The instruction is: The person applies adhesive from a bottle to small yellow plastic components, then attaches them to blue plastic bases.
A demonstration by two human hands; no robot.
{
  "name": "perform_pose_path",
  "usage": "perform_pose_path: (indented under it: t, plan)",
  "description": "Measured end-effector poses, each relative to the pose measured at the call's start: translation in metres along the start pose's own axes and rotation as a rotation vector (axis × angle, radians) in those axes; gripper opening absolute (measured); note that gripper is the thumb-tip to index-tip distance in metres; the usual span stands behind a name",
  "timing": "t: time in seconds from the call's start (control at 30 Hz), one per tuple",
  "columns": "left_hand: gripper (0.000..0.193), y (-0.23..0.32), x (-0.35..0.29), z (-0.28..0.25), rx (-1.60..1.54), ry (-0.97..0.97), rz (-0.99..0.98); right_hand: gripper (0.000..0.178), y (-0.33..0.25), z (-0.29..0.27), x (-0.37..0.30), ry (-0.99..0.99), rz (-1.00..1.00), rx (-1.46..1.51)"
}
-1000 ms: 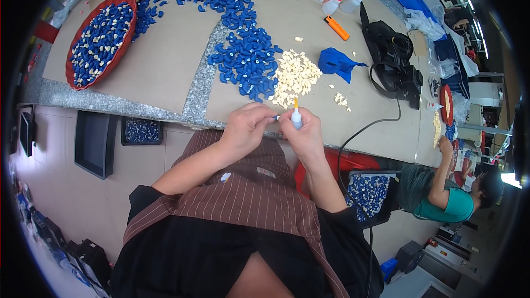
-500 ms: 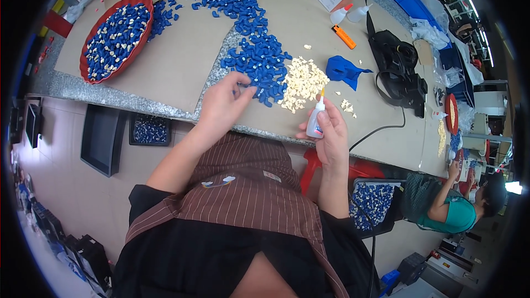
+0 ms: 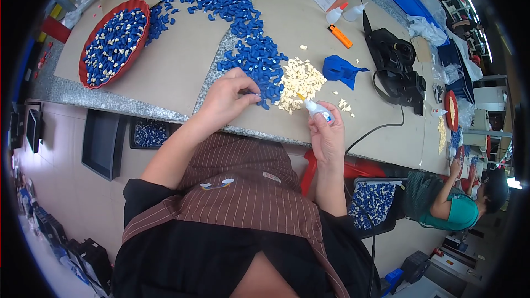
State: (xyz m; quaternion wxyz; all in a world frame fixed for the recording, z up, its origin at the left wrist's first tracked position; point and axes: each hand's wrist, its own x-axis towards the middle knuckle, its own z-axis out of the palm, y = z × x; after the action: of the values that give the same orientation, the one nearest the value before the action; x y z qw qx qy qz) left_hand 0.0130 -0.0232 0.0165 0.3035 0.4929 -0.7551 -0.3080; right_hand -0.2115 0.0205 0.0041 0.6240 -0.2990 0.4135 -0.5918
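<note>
Left hand reaches onto the cardboard-covered worktable, fingertips pinched narrow at the near edge of the heap of small blue plastic parts; whether a part is held, cannot tell. Right hand is wrapped around a small white glue bottle with an orange nozzle, nozzle tilted toward the pile of small cream plastic pieces, just beside the blue heap. Crumpled blue cloth lies right of the cream pile. Red oval tray filled with blue and cream parts sits far left. Black bag far right. Another person in a green shirt works at lower right.
</note>
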Motion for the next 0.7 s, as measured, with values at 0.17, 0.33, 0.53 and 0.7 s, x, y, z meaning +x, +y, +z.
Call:
perform_pose_path:
  t: [0.17, 0.33, 0.53, 0.7]
  plan:
    - [0.014, 0.018, -0.013, 0.015, -0.843, -0.127, -0.411, 0.029, 0.008, -0.006, 0.004, -0.02, -0.121, 0.084]
    - [0.018, 0.021, -0.02, 0.03, -1.359, -0.169, -0.575, 0.026, 0.007, 0.001, 0.002, -0.061, -0.112, 0.181]
    - [0.014, 0.025, -0.021, 0.033, -1.292, -0.126, -0.546, 0.025, 0.016, 0.0, -0.001, -0.039, -0.227, 0.054]
    - [0.015, 0.019, -0.025, 0.048, -0.899, 0.048, -0.337, 0.024, 0.022, 0.003, -0.007, -0.047, -0.288, 0.002]
